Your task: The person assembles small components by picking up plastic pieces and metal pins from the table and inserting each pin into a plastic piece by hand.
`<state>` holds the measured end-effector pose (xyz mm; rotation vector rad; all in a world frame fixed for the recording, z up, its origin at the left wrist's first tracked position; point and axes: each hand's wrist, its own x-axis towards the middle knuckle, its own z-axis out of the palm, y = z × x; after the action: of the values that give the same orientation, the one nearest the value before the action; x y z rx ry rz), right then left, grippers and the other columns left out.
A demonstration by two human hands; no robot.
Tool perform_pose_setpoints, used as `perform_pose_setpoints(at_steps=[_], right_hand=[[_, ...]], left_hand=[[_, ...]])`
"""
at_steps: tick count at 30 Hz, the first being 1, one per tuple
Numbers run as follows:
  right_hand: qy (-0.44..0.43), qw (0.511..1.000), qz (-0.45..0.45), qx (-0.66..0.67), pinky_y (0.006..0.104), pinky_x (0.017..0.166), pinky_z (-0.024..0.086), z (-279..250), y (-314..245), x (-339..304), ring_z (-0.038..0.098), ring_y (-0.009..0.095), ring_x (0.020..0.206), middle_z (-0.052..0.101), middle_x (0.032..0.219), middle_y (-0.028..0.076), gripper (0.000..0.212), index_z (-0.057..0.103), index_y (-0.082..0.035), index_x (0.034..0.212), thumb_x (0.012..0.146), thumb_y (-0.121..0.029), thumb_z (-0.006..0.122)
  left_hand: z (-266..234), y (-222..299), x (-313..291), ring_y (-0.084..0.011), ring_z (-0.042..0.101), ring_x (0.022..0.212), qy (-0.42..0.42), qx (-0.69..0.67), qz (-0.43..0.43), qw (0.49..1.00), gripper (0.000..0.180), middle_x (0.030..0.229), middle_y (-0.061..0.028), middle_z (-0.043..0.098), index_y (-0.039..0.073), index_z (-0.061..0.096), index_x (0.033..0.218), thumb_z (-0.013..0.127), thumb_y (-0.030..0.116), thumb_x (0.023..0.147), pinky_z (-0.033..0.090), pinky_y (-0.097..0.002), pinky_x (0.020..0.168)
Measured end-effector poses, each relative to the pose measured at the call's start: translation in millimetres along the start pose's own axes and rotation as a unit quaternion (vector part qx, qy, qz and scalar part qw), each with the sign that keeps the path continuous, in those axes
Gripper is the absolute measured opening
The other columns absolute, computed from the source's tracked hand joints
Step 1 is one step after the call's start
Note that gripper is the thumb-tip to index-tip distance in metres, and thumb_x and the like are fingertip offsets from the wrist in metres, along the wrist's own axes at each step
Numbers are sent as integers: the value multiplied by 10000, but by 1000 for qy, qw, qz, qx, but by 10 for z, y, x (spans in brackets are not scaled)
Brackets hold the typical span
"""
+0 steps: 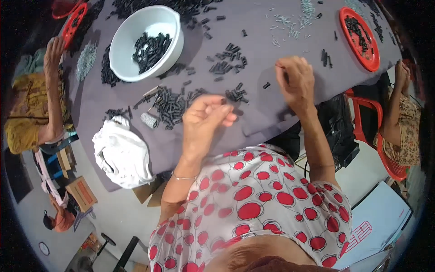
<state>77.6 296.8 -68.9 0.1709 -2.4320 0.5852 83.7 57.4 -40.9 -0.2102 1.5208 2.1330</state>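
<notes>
Above the near part of the grey-covered table, my left hand (204,118) pinches a small black plastic tube (223,101) between thumb and fingers. To its right and a little farther away, my right hand (297,84) is curled with its fingertips together; whatever they hold is too small to make out. Between the hands lies a small pile of black tubes (237,94). A looser cluster of black tubes (229,61) sits beyond it, and a larger heap (170,106) lies left of my left hand. One single tube (266,85) rests near my right wrist.
A white basin (118,50) with black tubes stands at the far left. Small pale pins (290,25) are scattered at the back. A red tray (372,63) is at right, a white cloth (121,152) at the near left edge. Other people's arms (53,95) reach in at both sides.
</notes>
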Motion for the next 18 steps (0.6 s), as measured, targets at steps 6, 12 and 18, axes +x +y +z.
perform_pose_setpoints(at_steps=[6, 12, 18], right_hand=[[-124, 956, 98, 247, 314, 597, 464, -190, -560, 88, 596, 243, 686, 600, 798, 82, 153, 591, -41, 872, 744, 19, 651], [-133, 932, 29, 335, 293, 574, 484, -167, -789, 47, 617, 233, 702, 615, 825, 95, 158, 602, -28, 895, 757, 45, 630], [-142, 947, -13, 287, 330, 609, 508, -174, -843, -24, 621, 249, 742, 605, 820, 103, 204, 607, -21, 933, 742, 45, 634]], left_hand=[[-30, -46, -9, -165, 654, 757, -47, -32, 6, 998, 217, 935, -144, 665, -51, 603, 1060, 613, 2, 851, 533, -237, 649], [-74, -83, -82, -156, 652, 756, -62, -7, 26, 998, 218, 915, -129, 665, -51, 599, 1075, 601, 25, 871, 536, -239, 657], [-104, -135, -155, -137, 641, 749, -54, -21, 34, 998, 210, 903, -120, 663, -68, 592, 1064, 597, 11, 869, 528, -233, 670]])
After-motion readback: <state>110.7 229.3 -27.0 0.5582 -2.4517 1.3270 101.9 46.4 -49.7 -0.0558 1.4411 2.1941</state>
